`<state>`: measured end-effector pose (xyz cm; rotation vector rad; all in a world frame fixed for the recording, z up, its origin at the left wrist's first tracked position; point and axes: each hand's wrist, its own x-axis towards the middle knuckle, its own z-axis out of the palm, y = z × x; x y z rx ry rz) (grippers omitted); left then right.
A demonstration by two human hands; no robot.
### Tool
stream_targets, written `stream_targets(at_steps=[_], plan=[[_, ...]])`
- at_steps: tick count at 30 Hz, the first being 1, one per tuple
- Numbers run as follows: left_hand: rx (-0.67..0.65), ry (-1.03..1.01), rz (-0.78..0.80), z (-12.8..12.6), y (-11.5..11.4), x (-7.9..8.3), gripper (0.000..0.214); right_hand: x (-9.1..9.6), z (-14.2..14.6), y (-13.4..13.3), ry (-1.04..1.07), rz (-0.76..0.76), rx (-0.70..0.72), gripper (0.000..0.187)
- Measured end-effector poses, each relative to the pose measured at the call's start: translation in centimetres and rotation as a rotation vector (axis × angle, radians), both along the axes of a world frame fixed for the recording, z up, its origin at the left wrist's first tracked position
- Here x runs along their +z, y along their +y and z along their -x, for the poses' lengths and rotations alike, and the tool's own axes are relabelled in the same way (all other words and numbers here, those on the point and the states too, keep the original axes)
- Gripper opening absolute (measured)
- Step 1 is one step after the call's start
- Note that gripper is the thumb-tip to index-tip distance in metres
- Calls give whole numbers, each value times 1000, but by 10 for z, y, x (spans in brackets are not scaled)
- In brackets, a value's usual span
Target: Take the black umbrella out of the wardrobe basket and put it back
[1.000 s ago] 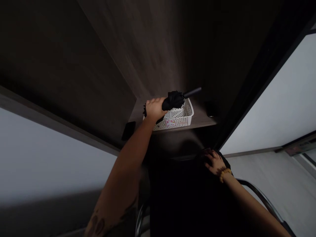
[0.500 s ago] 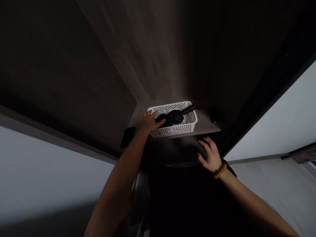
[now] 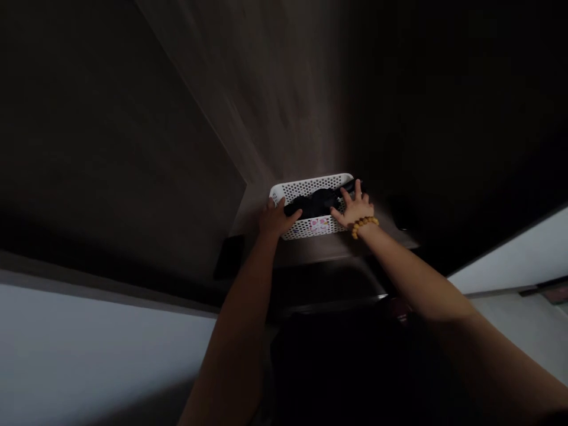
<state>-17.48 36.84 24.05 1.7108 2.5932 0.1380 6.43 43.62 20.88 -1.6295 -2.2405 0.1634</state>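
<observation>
A white perforated plastic basket [image 3: 306, 229] stands on a dark wooden shelf [image 3: 381, 236] inside a tall cupboard. A folded black umbrella [image 3: 317, 201] lies in it, its handle pointing right. My left hand [image 3: 276, 216] grips the basket's near left corner, fingers curled over the rim. On the near right corner rests my right hand [image 3: 355, 208], a yellow bead bracelet at the wrist, its fingers spread over the rim and the umbrella's handle end.
Dark wood panels [image 3: 133, 136] form the cupboard's left side and back. A small dark object [image 3: 231, 255] sits at the shelf's left, and another dark thing [image 3: 402, 226] at its right. White wall [image 3: 89, 349] flanks the cupboard. A black chair back [image 3: 337, 367] stands below.
My left hand laid the umbrella in the basket, let go and took the basket's left corner. My right hand rose from the chair back to the basket's right corner.
</observation>
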Motion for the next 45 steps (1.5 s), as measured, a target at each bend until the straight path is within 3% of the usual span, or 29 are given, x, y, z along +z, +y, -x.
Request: stream_targets(at_steps=[10, 14, 19, 25, 28, 30, 33, 37, 39, 41, 43, 45], plan=[[22, -33, -113, 131, 213, -56, 90, -56, 130, 226, 31, 4, 11, 88], [15, -43, -162, 170, 281, -76, 90, -72, 167, 295, 6, 12, 3, 88], [7, -19, -230, 199, 330, -88, 83, -77, 199, 342, -37, 19, -25, 84], [136, 46, -371, 200, 349, -87, 69, -80, 221, 371, -49, 26, -44, 87], [150, 61, -443, 196, 334, -81, 70, -77, 223, 371, -25, 3, -40, 90], [123, 65, -480, 186, 306, -79, 74, -70, 221, 363, -11, 0, -30, 90], [-23, 26, -446, 159, 231, -87, 86, -53, 215, 341, -32, 30, -50, 86], [-263, -38, -137, 109, 113, -113, 86, -22, 209, 294, -87, 46, -63, 79], [-272, -45, -65, 89, 65, -118, 80, -7, 206, 260, -81, -9, -63, 77], [-262, -40, -54, 75, 28, -112, 77, 5, 200, 213, -13, -107, -26, 75], [-248, -35, -54, 66, -1, -100, 78, 15, 186, 150, 117, -197, 82, 71], [-239, -35, -49, 58, -27, -86, 78, 22, 159, 71, 252, -238, 235, 68]])
